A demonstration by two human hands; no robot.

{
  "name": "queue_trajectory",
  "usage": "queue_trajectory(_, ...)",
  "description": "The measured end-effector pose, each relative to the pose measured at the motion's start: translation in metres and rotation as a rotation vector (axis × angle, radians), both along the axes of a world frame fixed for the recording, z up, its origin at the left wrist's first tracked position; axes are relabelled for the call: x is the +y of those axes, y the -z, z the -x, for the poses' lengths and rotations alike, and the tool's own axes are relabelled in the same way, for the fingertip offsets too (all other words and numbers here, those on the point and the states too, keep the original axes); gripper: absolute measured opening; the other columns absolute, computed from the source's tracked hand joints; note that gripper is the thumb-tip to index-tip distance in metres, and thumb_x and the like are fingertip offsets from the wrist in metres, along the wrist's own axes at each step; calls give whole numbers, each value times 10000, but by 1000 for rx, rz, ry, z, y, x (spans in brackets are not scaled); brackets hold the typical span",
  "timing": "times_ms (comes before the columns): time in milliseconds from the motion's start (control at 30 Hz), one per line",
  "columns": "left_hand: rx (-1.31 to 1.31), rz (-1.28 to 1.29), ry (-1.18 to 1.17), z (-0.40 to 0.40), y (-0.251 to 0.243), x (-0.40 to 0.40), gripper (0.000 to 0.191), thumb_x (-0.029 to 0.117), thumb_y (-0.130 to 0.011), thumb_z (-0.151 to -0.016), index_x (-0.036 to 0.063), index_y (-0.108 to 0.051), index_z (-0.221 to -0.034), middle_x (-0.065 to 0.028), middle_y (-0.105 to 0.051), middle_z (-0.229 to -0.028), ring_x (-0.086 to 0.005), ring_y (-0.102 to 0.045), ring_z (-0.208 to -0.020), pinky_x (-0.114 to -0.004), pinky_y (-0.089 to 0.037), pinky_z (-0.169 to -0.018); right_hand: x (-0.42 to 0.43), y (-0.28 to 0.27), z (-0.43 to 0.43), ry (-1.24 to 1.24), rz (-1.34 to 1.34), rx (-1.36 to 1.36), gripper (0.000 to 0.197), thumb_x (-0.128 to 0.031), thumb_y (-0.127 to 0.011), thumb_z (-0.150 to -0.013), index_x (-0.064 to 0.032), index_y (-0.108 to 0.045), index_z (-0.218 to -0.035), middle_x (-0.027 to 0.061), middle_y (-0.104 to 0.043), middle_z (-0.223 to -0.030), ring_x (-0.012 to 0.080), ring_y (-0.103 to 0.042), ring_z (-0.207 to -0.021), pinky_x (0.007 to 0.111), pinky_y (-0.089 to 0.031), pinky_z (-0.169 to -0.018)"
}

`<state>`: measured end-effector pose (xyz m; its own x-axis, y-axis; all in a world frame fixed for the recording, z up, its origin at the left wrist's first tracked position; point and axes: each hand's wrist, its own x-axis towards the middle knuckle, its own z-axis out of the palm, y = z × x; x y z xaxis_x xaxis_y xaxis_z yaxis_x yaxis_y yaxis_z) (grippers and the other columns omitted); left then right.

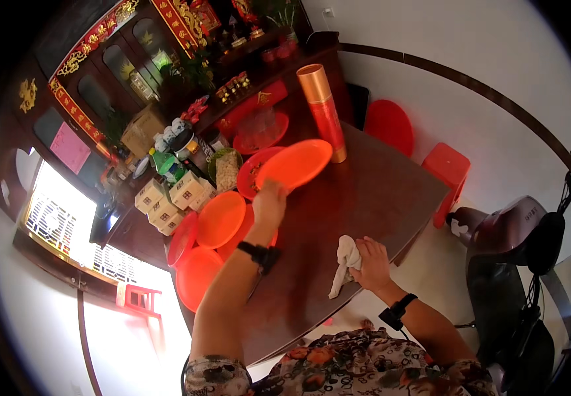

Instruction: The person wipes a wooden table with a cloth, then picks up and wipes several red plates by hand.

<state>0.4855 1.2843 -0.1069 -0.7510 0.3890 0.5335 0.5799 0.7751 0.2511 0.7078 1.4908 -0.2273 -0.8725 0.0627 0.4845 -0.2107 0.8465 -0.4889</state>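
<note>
My left hand (269,205) grips the near edge of an orange plastic plate (295,163), raised over a red plate (248,173) with small bits in it. In my right hand (372,262) is a crumpled white cloth (347,255), held near the front edge of the dark wooden table (374,198). More orange and red plates lie at the left of the table, among them an orange plate (222,220) and a red-orange plate (199,277). Behind the raised plate stands a tall red and gold cylinder (324,116).
Small white boxes (164,208) are stacked at the left, beside a green bottle (166,163) and a bag of light pieces (227,171). A red plastic stool (446,166) stands right of the table, near a dark motor scooter (503,232).
</note>
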Motion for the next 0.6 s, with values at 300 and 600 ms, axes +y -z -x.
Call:
queue_trajectory(300, -105, -212, 261, -192, 11, -45, 163, 30, -646, -783, 45, -640, -945, -122, -609, -981, -349, -621, -848, -411, -522, -699, 21, 7, -3, 57, 1214, -75, 417, -8, -569, -896, -25, -414, -1282, 84, -581, -969, 151, -603, -716, 284, -506, -583)
queue_trajectory(600, -457, -276, 181, -283, 84, -130, 321, -32, -591, -833, 32, -567, -1147, -151, -496, -1252, -334, -626, -958, -384, -539, -725, -31, -76, -49, -97, 456, 93, 439, -99, -662, -819, -19, -500, -1219, 146, -550, -1201, 273, -551, -1094, 381, -453, -932)
